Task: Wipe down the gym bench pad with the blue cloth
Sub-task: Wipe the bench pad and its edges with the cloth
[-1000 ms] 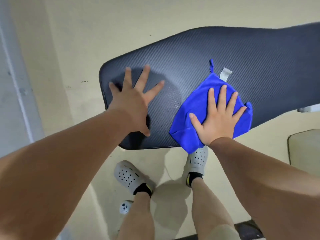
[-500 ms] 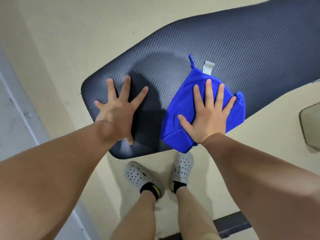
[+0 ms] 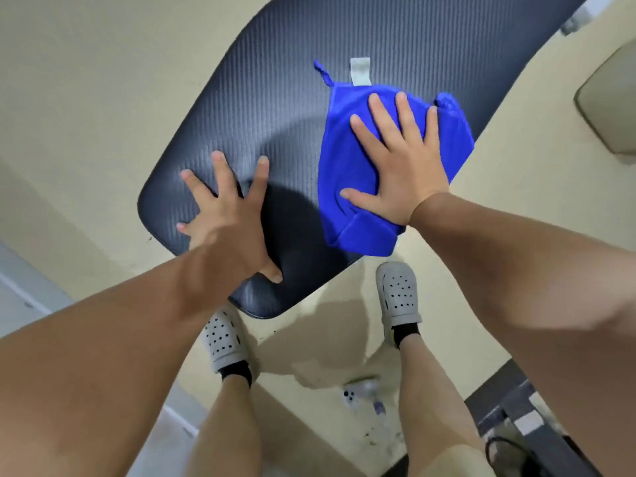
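The long dark bench pad with a fine ribbed surface runs across the view from about 7 o'clock to 1 o'clock. The folded bright blue cloth of soft microfibre lies on the near side of the bench. Its corner at 5 o'clock hangs a little over the edge, and its small white label points to 12 o'clock.

The right hand lies flat on the blue cloth with straight, slightly spread fingers; it presses and does not grip. The left hand is also flat and wide spread, on the bare pad near its rounded end, at about 8 o'clock from the cloth. The two hands are apart.

The step in hand seems to be a wiping stroke along the pad. To do it well, the person should keep the palm weight even so the cloth does not bunch. The strokes should overlap toward 1 o'clock, where much of the pad looks not yet reached. The left hand should lift away before the cloth comes to its place.

Compared with half a second ago, the pad stands steeper in the view. The two grey perforated clogs are now well apart instead of close together. Both hands keep the same flat pose.
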